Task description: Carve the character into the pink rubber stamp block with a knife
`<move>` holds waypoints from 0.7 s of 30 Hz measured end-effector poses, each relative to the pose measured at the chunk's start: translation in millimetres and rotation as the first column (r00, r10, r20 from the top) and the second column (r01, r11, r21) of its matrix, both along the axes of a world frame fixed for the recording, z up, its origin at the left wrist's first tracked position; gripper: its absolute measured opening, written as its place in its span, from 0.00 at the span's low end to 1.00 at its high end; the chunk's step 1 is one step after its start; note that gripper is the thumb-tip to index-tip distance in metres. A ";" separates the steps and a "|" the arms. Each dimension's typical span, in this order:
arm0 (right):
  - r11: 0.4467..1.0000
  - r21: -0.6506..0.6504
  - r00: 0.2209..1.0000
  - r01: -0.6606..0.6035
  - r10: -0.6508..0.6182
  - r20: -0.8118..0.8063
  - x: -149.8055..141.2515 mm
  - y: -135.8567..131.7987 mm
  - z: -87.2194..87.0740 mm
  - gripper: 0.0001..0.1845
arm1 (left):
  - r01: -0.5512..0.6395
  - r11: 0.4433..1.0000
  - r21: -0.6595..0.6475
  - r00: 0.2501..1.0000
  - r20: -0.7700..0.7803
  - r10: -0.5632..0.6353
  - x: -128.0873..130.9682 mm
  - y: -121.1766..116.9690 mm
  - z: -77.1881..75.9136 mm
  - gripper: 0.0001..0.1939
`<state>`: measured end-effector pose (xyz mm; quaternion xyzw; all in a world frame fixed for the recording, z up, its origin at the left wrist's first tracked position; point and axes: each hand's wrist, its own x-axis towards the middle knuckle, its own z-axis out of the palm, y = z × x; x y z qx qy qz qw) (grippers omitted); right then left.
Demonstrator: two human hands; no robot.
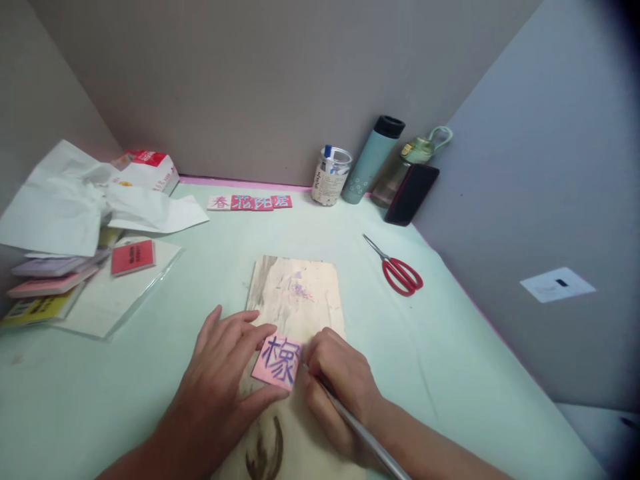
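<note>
A pink square tile bears a large purple handwritten character and lies on a stained, pale wooden board. My left hand grips this tile, with the thumb on its near edge and the index finger on its far edge. In my right hand is a slim silver pen-like tool, held as one holds a pen. Its tip, at the tile's right side, is hidden by my fingers, so the tool's exact kind does not show.
Red-handled scissors lie right of the board. Behind stand a can with pens, a teal flask, a green-lidded bottle and a leaning phone. Several lettered tiles line the back. Left are papers and coloured pads.
</note>
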<state>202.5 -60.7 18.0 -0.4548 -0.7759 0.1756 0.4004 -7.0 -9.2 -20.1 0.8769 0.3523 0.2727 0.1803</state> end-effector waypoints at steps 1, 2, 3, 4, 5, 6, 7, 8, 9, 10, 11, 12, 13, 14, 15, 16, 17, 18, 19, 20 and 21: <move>1.000 -0.008 1.000 -0.004 0.004 0.000 0.4 0.0 0.2 0.12 | 0.002 1.000 0.002 1.000 0.002 -0.002 -0.1 0.0 0.0 0.27; 1.000 -0.016 1.000 -0.008 0.008 0.000 0.7 -0.2 0.2 0.12 | 0.003 1.000 0.001 1.000 0.003 -0.003 0.0 0.2 -0.1 0.27; 1.000 -0.022 1.000 -0.012 0.012 0.000 1.0 -0.4 0.1 0.12 | 0.003 1.000 0.001 1.000 0.007 -0.003 0.3 0.3 -0.2 0.27; 1.000 -0.027 1.000 -0.016 0.017 0.001 1.2 -0.7 0.0 0.12 | 0.000 1.000 0.001 1.000 0.013 0.000 0.6 0.5 -0.3 0.26; 0.999 -0.031 1.000 -0.020 0.020 0.004 1.5 -0.9 0.0 0.12 | -0.003 1.000 0.003 1.000 0.019 0.003 1.0 0.5 -0.4 0.26; 0.999 -0.036 1.000 -0.022 0.022 0.006 1.7 -1.1 0.2 0.12 | -0.008 1.000 0.003 1.000 0.025 0.008 1.4 0.5 -0.4 0.26; 0.999 -0.042 1.000 -0.023 0.024 0.011 2.0 -1.1 0.4 0.12 | -0.010 1.000 0.002 1.000 0.027 0.009 1.6 0.4 -0.4 0.26; 0.998 -0.048 1.000 -0.026 0.027 0.015 2.2 -1.0 0.8 0.12 | -0.011 1.000 0.003 0.999 0.031 0.011 1.8 0.1 -0.4 0.26; 0.998 -0.052 0.999 -0.030 0.031 0.017 2.5 -0.8 1.3 0.12 | -0.012 1.000 0.002 0.999 0.032 0.012 1.9 -0.2 -0.4 0.26; 0.998 -0.056 0.999 -0.034 0.035 0.017 2.7 -0.5 1.7 0.12 | -0.011 1.000 -0.001 1.000 0.029 0.011 1.8 -0.5 -0.4 0.25; 0.998 -0.060 0.999 -0.036 0.037 0.013 2.9 -0.3 2.1 0.12 | -0.011 1.000 -0.002 1.000 0.027 0.011 1.7 -0.8 -0.5 0.26; 0.997 -0.063 0.999 -0.037 0.038 0.008 3.0 -0.2 2.3 0.12 | -0.013 1.000 -0.001 1.000 0.026 0.013 1.4 -1.0 -0.6 0.26; 0.997 -0.067 0.999 -0.034 0.034 0.001 3.1 -0.2 2.4 0.12 | -0.013 1.000 0.003 1.000 0.025 0.013 1.2 -1.1 -0.7 0.26; 0.997 -0.071 1.000 -0.028 0.027 -0.007 3.1 -0.5 2.2 0.12 | -0.015 1.000 0.004 1.000 0.021 0.015 0.9 -1.1 -0.9 0.27; 0.997 -0.081 1.000 -0.021 0.020 -0.016 3.2 -0.9 2.0 0.11 | -0.015 1.000 0.005 1.000 0.018 0.015 0.7 -1.1 -1.1 0.27; 0.995 -0.095 1.000 -0.013 0.011 -0.030 3.2 -1.6 1.6 0.11 | -0.015 1.000 0.009 1.000 0.020 0.014 0.5 -1.0 -1.3 0.27; 0.994 -0.113 0.999 -0.005 0.000 -0.047 3.2 -2.4 1.2 0.10 | -0.012 1.000 0.010 1.000 0.019 0.012 0.6 -0.9 -1.4 0.28; 0.991 -0.136 0.998 0.002 -0.012 -0.067 3.1 -3.2 0.8 0.10 | -0.012 1.000 0.011 1.000 0.019 0.012 0.8 -1.0 -1.4 0.28; 0.987 -0.163 0.996 0.008 -0.023 -0.087 3.0 -3.9 0.5 0.10 | -0.014 1.000 0.014 1.000 0.021 0.014 1.4 -1.1 -1.2 0.28; 0.982 -0.187 0.994 0.010 -0.031 -0.106 2.9 -4.6 0.2 0.09 | -0.016 1.000 0.019 1.000 0.026 0.015 2.2 -1.4 -1.0 0.28; 0.978 -0.209 0.992 0.013 -0.039 -0.120 2.7 -5.0 -0.1 0.09 | -0.018 0.999 0.026 0.999 0.033 0.017 3.5 -1.9 -0.6 0.27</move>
